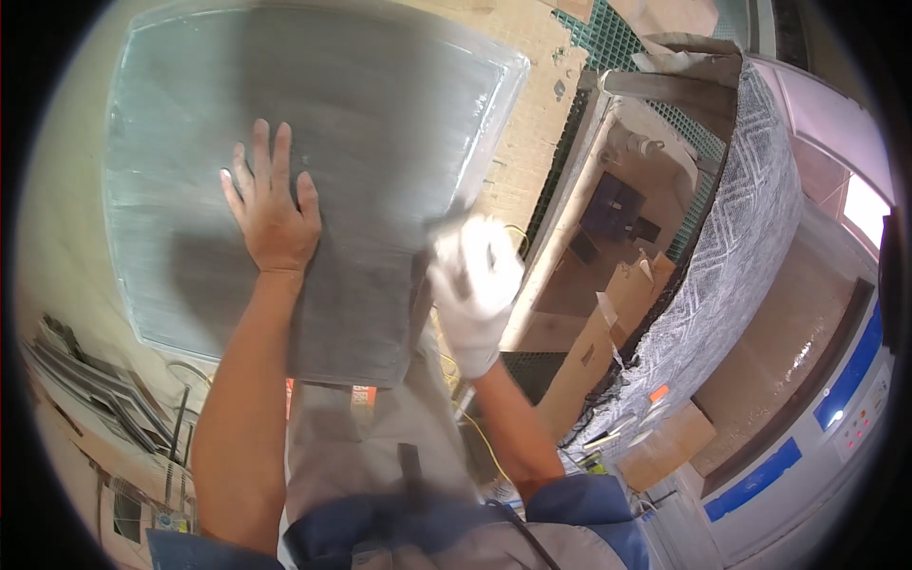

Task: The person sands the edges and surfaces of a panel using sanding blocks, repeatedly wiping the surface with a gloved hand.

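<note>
A large grey panel (370, 180) with rounded corners and a pale, dusty rim lies in front of me. My left hand (278, 209) is bare and rests flat on its surface, fingers spread and pointing away from me. At the panel's right edge is my right hand (475, 271), in a white glove and blurred by motion. Its fingers look curled closed; what they hold, if anything, cannot be made out. A dark grey patch shows along the panel's edge beside the glove, and I cannot tell if it is shadow or an object.
Brown cardboard (537, 123) lies over green grating (608, 38) beyond the panel. To the right stands an open box wrapped in grey patterned fabric (741, 218), near a machine with blue strips (755, 480). Dark curved strips (95, 389) are stacked at left. A yellow cord (484, 437) hangs near my right forearm.
</note>
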Demonstrator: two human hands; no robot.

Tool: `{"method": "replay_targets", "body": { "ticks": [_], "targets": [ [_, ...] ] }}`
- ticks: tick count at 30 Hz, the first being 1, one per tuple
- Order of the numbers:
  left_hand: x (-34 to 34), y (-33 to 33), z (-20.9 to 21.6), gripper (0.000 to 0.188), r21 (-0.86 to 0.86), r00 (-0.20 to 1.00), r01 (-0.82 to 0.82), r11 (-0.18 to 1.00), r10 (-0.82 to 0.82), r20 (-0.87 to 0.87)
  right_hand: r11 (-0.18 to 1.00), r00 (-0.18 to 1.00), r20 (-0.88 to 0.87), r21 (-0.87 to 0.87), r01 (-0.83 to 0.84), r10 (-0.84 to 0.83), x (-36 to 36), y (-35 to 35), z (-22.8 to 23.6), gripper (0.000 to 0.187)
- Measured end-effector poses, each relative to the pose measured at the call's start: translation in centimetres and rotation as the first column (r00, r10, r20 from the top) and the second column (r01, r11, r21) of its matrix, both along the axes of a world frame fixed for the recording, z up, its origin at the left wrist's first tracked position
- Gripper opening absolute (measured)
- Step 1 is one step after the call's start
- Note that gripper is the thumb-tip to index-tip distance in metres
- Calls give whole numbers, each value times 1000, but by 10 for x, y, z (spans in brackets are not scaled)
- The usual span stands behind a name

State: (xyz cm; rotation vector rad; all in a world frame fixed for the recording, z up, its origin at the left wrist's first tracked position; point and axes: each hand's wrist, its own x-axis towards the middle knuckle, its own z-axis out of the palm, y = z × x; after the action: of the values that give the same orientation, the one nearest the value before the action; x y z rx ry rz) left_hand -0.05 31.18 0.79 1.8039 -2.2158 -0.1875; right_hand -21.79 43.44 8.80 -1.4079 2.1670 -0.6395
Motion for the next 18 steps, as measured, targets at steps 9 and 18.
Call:
{"method": "replay_targets", "body": {
  "ticks": [9,18],
  "targets": [
    [87,-53,1,62,52,997,-8,999,13,-81,948,905,-311,-225,227,-290,87,-182,-49,78],
    [250,-120,1,57,18,990,-134,991,135,-48,871,869,-294,-418,257,-398,139,-225,-46,67]
  ]
}}
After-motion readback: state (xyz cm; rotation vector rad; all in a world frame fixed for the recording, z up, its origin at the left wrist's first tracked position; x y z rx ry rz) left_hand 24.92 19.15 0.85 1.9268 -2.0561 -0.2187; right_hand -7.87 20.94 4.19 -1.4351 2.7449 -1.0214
